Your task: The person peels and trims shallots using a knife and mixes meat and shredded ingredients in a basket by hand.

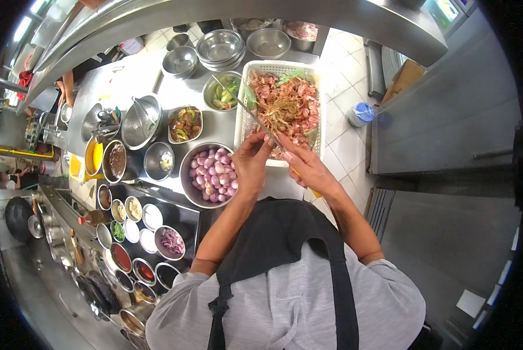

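Observation:
My right hand is closed round the yellow handle of a long knife, whose blade points up and left over the counter. My left hand is pinched near the blade, close to my right hand; whatever its fingertips hold is too small to make out. Both hands are at the front edge of a white plastic basket filled with reddish pieces and a clump of brown roots. Left of my left hand, a metal bowl holds peeled purple shallots.
A bowl of green slices and a dish of dark food stand left of the basket. Stacked metal bowls are behind. Sauce and ingredient containers fill the lower left. Another person's arms show at far left.

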{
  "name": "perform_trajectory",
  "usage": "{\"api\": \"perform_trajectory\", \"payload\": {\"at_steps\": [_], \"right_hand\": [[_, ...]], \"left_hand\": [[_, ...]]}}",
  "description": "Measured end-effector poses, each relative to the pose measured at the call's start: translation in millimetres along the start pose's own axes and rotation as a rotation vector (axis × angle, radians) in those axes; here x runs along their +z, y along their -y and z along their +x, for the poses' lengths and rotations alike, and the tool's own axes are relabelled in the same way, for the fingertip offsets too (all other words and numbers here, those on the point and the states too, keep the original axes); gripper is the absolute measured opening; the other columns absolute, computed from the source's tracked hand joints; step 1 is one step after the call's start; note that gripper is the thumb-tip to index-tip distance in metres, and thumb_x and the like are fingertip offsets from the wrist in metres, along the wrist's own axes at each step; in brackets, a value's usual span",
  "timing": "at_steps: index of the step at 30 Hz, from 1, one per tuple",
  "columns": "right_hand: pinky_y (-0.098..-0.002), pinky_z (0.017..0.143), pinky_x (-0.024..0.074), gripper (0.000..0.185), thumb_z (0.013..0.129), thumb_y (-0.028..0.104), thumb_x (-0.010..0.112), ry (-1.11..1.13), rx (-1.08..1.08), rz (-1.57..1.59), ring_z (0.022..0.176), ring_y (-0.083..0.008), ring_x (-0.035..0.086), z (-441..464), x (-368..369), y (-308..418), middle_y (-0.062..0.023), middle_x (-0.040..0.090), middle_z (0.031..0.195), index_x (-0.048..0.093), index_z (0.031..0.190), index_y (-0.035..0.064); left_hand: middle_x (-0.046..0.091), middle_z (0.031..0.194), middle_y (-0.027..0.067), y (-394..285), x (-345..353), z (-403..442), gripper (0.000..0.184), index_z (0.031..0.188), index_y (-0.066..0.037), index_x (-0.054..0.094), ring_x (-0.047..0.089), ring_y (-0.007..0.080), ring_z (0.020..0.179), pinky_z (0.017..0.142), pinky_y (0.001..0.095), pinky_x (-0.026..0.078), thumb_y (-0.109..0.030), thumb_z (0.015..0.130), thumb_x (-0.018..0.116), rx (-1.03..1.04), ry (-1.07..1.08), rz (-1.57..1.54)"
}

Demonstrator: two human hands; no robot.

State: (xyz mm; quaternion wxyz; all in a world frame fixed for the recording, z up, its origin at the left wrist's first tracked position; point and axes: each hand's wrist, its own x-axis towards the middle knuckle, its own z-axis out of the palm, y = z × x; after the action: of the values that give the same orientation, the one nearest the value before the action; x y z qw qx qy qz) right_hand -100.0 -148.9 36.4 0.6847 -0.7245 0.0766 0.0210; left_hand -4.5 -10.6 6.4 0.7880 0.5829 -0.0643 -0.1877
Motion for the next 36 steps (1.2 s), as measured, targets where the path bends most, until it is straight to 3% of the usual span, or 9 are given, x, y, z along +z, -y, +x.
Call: {"api": "perform_trajectory", "payload": {"at_steps": [3,4,6,16,18,19,21,30,36], "right_hand": [[-0.0232,0.044,0.0375,0.062,0.105,0.042,0.049,-0.005,-0.361,-0.125,0.051,-0.0067,0.042,11.9,1.2,-25.6,0.0021,0.043,0.063,0.035,0.157,0.0123],[-0.0232,0.044,0.0375,0.062,0.105,0.042,0.049,-0.005,-0.361,-0.124,0.051,-0.0067,0.042,9.5,1.9,-21.5,0.0021,0.043,0.063,0.035,0.157,0.0123],[-0.0228,0.044,0.0373,0.062,0.105,0.041,0.049,-0.021,0.153,0.1,0.051,-0.0068,0.043,1.8,4.0,-7.3,0.0015,0.044,0.063,0.034,0.157,0.0116],[-0.0223,0.043,0.0354,0.058,0.106,0.038,0.048,-0.101,0.182,0.245,0.051,-0.0061,0.042,0.7,9.1,-7.9,0.0012,0.045,0.064,0.036,0.156,0.0112],[-0.0214,0.043,0.035,0.056,0.107,0.037,0.048,-0.106,0.194,0.286,0.051,-0.0057,0.042,-0.3,8.7,-0.9,0.0015,0.046,0.064,0.037,0.155,0.0112],[-0.0214,0.043,0.035,0.056,0.107,0.037,0.048,-0.105,0.195,0.287,0.051,-0.0057,0.042,-0.4,9.3,1.4,0.0015,0.046,0.064,0.037,0.155,0.0112],[-0.0207,0.043,0.0349,0.055,0.107,0.038,0.048,-0.096,0.193,0.313,0.051,-0.0053,0.042,-0.5,10.0,4.2,0.0015,0.046,0.065,0.038,0.155,0.0121],[-0.0202,0.045,0.0354,0.054,0.107,0.037,0.046,-0.092,0.18,0.314,0.051,-0.0051,0.04,-2.8,9.7,-0.8,0.0012,0.045,0.067,0.038,0.155,0.0134],[-0.0204,0.044,0.0344,0.059,0.107,0.041,0.046,-0.083,0.15,0.458,0.05,-0.005,0.039,-7.5,9.5,0.8,0.0009,0.045,0.066,0.034,0.156,0.0112]], "left_hand": [[0.071,0.105,0.0055,-5.1,2.0,-3.2,0.021,0.114,0.004,0.067,0.066,0.0108,0.095,0.085,0.0247,0.054,-0.001,0.094,0.07,0.03,-0.001,0.098],[0.071,0.105,0.0055,-6.8,3.0,-4.5,0.021,0.114,0.004,0.067,0.066,0.0108,0.095,0.085,0.0247,0.054,-0.001,0.094,0.07,0.029,-0.002,0.098],[0.07,0.104,0.0051,-8.7,5.0,-6.9,0.021,0.114,0.004,0.067,0.065,0.0106,0.095,0.085,0.0246,0.053,-0.001,0.094,0.069,0.063,0.008,0.088],[0.068,0.109,0.0061,3.9,1.4,-5.1,0.025,0.118,0.004,0.064,0.064,0.0127,0.103,0.09,0.0267,0.052,0.0,0.094,0.068,0.349,0.051,0.313],[0.068,0.108,0.007,-6.9,2.5,-5.1,0.026,0.118,0.004,0.065,0.064,0.0134,0.103,0.092,0.0273,0.051,0.002,0.092,0.068,0.029,0.038,0.1],[0.068,0.108,0.007,-0.4,-2.0,-0.9,0.026,0.118,0.004,0.065,0.064,0.0134,0.103,0.092,0.0273,0.051,0.002,0.092,0.068,0.028,0.038,0.101],[0.068,0.107,0.0068,13.5,-9.5,8.7,0.027,0.118,0.002,0.065,0.063,0.0128,0.102,0.09,0.0264,0.051,0.003,0.092,0.068,-0.147,0.135,-0.481],[0.067,0.106,0.0053,11.6,-6.2,9.9,0.024,0.117,0.002,0.066,0.064,0.0131,0.094,0.087,0.0267,0.053,0.003,0.093,0.066,-0.129,0.083,-0.231],[0.068,0.104,0.0057,17.2,-16.0,15.7,0.023,0.114,0.001,0.065,0.064,0.0151,0.091,0.085,0.0289,0.053,0.003,0.092,0.067,-0.135,0.15,-0.417]]}}
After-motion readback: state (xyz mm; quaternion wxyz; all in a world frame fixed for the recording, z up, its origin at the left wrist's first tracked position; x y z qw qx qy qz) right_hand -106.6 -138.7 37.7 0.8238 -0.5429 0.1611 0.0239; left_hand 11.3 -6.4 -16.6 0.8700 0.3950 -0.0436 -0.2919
